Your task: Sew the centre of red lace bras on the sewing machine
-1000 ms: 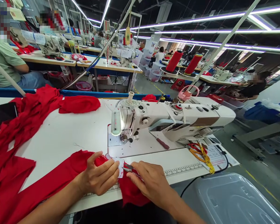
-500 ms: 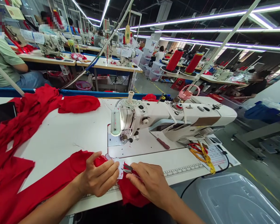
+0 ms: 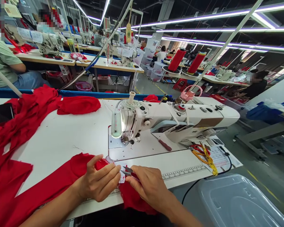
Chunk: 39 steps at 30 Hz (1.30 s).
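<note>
Near the table's front edge, my left hand (image 3: 101,178) pinches a small white label (image 3: 122,177) together with red fabric (image 3: 79,165). My right hand (image 3: 148,183) is closed around thread snips (image 3: 127,171), whose blades stand apart beside the label. Part of the red fabric hangs over the table edge below my right hand, and a long strip of it runs to the left. Behind my hands stands a white sewing machine (image 3: 156,113) with its lamp lit over the needle plate. My fingers hide part of the label and the handles of the snips.
A screwdriver (image 3: 165,145) lies on the machine bed. Orange-handled scissors (image 3: 198,153) and a yellow tape measure (image 3: 210,162) lie at the right. Red fabric (image 3: 35,113) is heaped on the left beside a phone (image 3: 1,115). A translucent lid (image 3: 241,198) is at lower right.
The snips' blades have shifted slightly left across the label and look wider apart. My left hand keeps its grip on the label and fabric.
</note>
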### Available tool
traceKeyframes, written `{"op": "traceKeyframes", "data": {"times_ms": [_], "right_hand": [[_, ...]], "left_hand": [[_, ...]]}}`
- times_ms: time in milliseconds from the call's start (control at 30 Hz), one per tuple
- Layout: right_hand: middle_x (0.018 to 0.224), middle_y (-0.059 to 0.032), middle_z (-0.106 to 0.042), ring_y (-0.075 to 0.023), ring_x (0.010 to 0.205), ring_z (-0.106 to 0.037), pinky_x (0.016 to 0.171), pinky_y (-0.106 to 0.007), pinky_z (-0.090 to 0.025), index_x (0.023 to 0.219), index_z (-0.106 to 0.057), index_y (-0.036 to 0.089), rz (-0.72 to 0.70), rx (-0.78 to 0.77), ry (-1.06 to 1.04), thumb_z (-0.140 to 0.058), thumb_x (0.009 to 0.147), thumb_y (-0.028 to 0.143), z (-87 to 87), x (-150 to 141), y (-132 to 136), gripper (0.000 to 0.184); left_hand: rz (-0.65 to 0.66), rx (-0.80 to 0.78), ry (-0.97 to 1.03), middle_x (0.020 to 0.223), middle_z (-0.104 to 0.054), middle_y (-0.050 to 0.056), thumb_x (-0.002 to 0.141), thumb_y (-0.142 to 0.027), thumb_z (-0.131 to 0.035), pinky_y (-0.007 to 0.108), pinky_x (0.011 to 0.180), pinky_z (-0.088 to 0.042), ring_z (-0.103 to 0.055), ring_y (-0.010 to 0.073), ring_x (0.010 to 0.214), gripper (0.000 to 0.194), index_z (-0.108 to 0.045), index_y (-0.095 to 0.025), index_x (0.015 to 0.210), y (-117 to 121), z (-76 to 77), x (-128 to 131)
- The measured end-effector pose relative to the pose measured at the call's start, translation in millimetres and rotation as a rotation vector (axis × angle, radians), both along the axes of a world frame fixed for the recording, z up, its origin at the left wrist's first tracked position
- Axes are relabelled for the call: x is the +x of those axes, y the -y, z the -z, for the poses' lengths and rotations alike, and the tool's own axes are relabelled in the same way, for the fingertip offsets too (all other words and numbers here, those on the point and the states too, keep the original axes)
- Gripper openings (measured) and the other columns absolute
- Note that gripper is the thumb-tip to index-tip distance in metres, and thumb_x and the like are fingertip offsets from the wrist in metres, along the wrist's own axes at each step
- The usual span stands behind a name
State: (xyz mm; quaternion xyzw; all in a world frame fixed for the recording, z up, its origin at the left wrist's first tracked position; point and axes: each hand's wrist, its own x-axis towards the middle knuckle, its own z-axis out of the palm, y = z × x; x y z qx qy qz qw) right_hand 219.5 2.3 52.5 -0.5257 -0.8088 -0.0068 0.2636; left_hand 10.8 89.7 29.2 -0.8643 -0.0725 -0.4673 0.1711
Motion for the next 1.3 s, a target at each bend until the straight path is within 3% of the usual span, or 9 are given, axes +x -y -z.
{"op": "traceKeyframes", "data": {"times_ms": [300, 433, 533, 633, 700, 767, 967, 1200, 1300], "right_hand": [[0.059, 0.0049, -0.055, -0.011, 0.047, -0.047, 0.051, -0.025, -0.027, 0.084, -0.052, 0.022, 0.062, -0.15, -0.166, -0.03, 0.109, 0.04, 9.2, -8, 3, 0.039], [0.059, 0.0057, -0.047, -0.0108, 0.049, -0.041, 0.052, -0.024, -0.028, 0.081, -0.051, 0.023, 0.079, -0.276, -0.372, -0.034, 0.108, 0.041, 4.5, -3, 3, 0.037], [0.067, 0.0043, -0.055, -0.0114, 0.056, -0.045, 0.054, -0.022, -0.034, 0.093, -0.058, 0.022, 0.042, -0.452, -0.61, -0.046, 0.103, 0.047, -2.6, 2, 0, 0.03], [0.087, 0.0003, -0.068, -0.0134, 0.073, -0.058, 0.066, -0.022, -0.044, 0.108, -0.065, 0.023, -0.034, -0.513, -0.753, -0.058, 0.097, 0.041, -6.1, 2, -7, 0.022], [0.089, 0.0004, -0.07, -0.0138, 0.078, -0.061, 0.072, -0.023, -0.044, 0.106, -0.068, 0.024, -0.086, -0.514, -0.761, -0.06, 0.096, 0.031, -5.1, 0, -12, 0.015], [0.079, 0.0026, -0.067, -0.0119, 0.069, -0.056, 0.067, -0.022, -0.041, 0.098, -0.069, 0.023, -0.11, -0.486, -0.731, -0.06, 0.092, 0.022, -2.7, -3, -15, 0.011], [0.061, 0.009, -0.039, -0.0091, 0.055, -0.033, 0.056, -0.023, -0.027, 0.081, -0.052, 0.022, -0.065, -0.478, -0.63, -0.051, 0.08, 0.009, -1.3, -7, -12, 0.014], [0.061, 0.0087, -0.035, -0.0103, 0.055, -0.028, 0.052, -0.023, -0.025, 0.081, -0.045, 0.023, -0.028, -0.618, -0.817, -0.048, 0.089, 0.021, -8.9, -3, -8, 0.009], [0.061, 0.0085, -0.038, -0.0102, 0.055, -0.03, 0.052, -0.023, -0.025, 0.085, -0.05, 0.022, 0.029, -0.625, -0.752, -0.055, 0.092, 0.034, -10.1, 4, -4, 0.014]], "left_hand": [[0.017, 0.031, 0.029, 0.077, -0.078, 0.004, 0.095, -0.005, -0.049, 0.057, 0.12, -0.024, -0.072, 0.0141, 0.074, 0.028, -0.069, -0.013, 0.076, -1, -8.4, 4], [0.012, 0.017, 0.026, 0.079, -0.078, 0.003, 0.095, -0.006, -0.049, 0.06, 0.119, -0.024, -0.072, 0.0147, 0.075, 0.029, -0.069, -0.015, 0.075, -1, -5.3, 3], [0.022, 0.012, 0.025, 0.08, -0.078, 0.004, 0.094, -0.005, -0.05, 0.058, 0.12, -0.024, -0.072, 0.0153, 0.076, 0.028, -0.07, -0.015, 0.076, -1, -4.3, 3], [0.042, 0.015, 0.02, 0.08, -0.079, 0.005, 0.093, -0.005, -0.052, 0.057, 0.12, -0.023, -0.072, 0.0152, 0.077, 0.026, -0.071, -0.013, 0.077, -1, -5.2, 4], [0.042, 0.01, 0.02, 0.08, -0.079, 0.005, 0.095, -0.005, -0.05, 0.057, 0.12, -0.023, -0.073, 0.015, 0.077, 0.028, -0.071, -0.013, 0.078, -1, -6.2, 5], [0.037, 0.004, 0.02, 0.08, -0.079, 0.004, 0.095, -0.005, -0.05, 0.057, 0.12, -0.023, -0.073, 0.0147, 0.077, 0.028, -0.07, -0.014, 0.078, -1, -7.1, 5], [0.033, -0.006, 0.012, 0.077, -0.079, 0.004, 0.093, -0.005, -0.054, 0.061, 0.119, -0.023, -0.074, 0.0149, 0.073, 0.025, -0.067, -0.014, 0.075, -1, -7.0, 6], [0.001, -0.008, -0.025, 0.084, -0.08, 0.003, 0.096, -0.007, -0.049, 0.061, 0.121, -0.018, -0.075, 0.0154, 0.078, 0.028, -0.069, -0.016, 0.08, -4, -4.7, 3], [0.004, -0.007, -0.016, 0.082, -0.08, 0.003, 0.097, -0.007, -0.047, 0.061, 0.121, -0.018, -0.074, 0.0147, 0.075, 0.03, -0.069, -0.016, 0.079, -4, -6.0, 3]]}}
